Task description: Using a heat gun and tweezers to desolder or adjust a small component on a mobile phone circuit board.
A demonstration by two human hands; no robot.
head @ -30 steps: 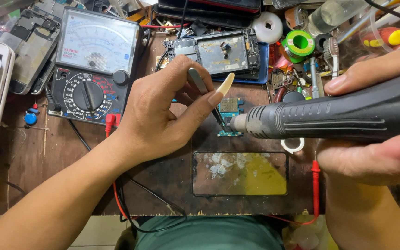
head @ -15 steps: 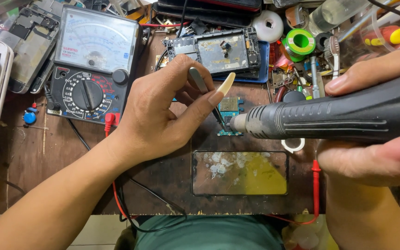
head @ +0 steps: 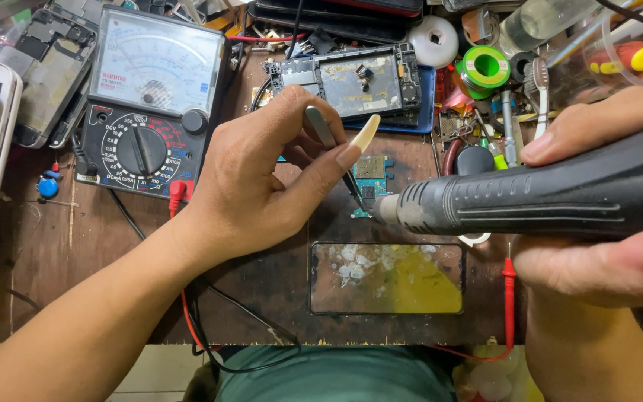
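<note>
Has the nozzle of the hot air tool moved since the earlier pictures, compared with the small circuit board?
No. The hot air tool in the right hand keeps its nozzle at the lower edge of the small circuit board, as before.

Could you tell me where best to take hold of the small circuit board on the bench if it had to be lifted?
Grip the small circuit board by its bare upper edge, from the far side. It lies flat; the tweezers in the left hand and the hot-air tool in the right hand crowd its lower end.
</note>
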